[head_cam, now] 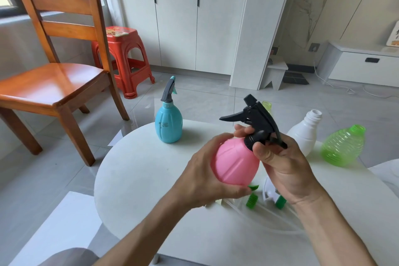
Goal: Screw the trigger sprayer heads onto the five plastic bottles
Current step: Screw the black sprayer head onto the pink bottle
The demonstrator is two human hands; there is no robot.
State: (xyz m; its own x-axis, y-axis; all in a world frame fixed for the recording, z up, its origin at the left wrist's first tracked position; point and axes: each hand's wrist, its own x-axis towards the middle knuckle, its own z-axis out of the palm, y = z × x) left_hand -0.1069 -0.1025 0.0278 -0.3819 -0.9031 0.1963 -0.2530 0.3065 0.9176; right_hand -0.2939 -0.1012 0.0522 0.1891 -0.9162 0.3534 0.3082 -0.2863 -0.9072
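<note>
My left hand [204, 176] cups a pink bottle [235, 163] above the white round table [138, 170]. My right hand [280, 162] pinches the collar of a black trigger sprayer head [257, 121] that sits on the pink bottle's neck. A blue bottle [168, 124] with a grey sprayer head [168, 90] fitted stands at the table's far edge. To the right stand a white bottle [306, 134] and a green ribbed bottle [343, 146], both with open necks. A yellow-green bottle [267, 106] peeks out behind the black sprayer. Loose sprayer parts [253, 200] with green pieces lie under my hands.
A wooden chair [54, 84] stands to the left of the table, with a red plastic stool [123, 56] behind it. White cabinets [194, 17] line the far wall. The floor is grey tile. A white cable [336, 86] runs along the floor at the right.
</note>
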